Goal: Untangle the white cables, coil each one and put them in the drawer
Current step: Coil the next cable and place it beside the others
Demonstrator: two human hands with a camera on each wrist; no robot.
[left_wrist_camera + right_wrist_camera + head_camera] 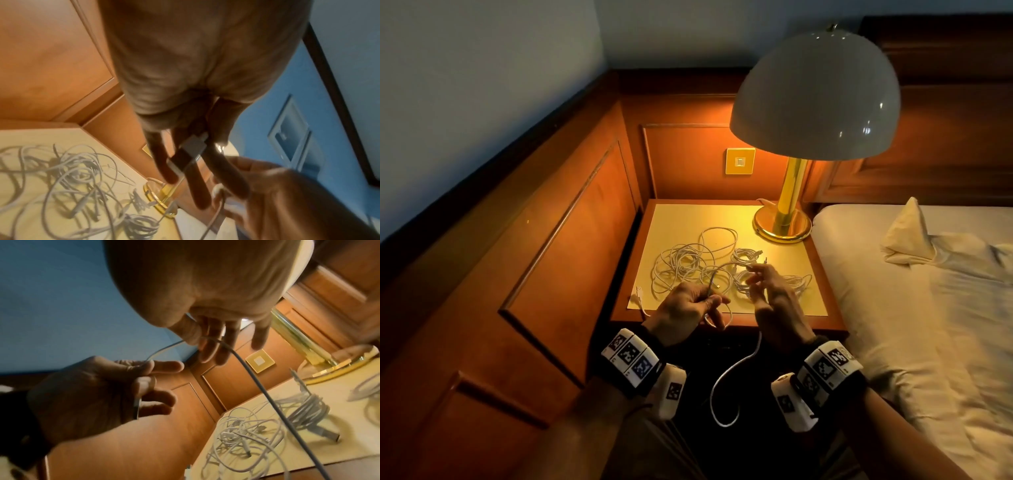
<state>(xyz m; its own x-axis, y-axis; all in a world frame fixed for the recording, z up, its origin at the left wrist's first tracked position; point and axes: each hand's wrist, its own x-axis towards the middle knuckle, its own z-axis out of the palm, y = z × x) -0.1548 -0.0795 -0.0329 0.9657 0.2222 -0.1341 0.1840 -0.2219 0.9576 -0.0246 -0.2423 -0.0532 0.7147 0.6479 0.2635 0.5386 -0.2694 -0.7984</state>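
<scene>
Nearest me, a loose loop of one white cable (726,383) hangs below the tabletop's front edge, between my wrists. My left hand (685,313) has its fingers (202,181) curled round that cable's plug end. To the right, my right hand (774,294) pinches the same cable, other fingers spread loosely. The span between them runs left to right, so I judge the coiling starts from the left hand. The tangle of white cables (698,267) lies beyond on the tabletop (681,222).

The left hand (195,81) pinches a white connector (193,147) above tangled white cables (68,183) on the nightstand (41,136).
</scene>
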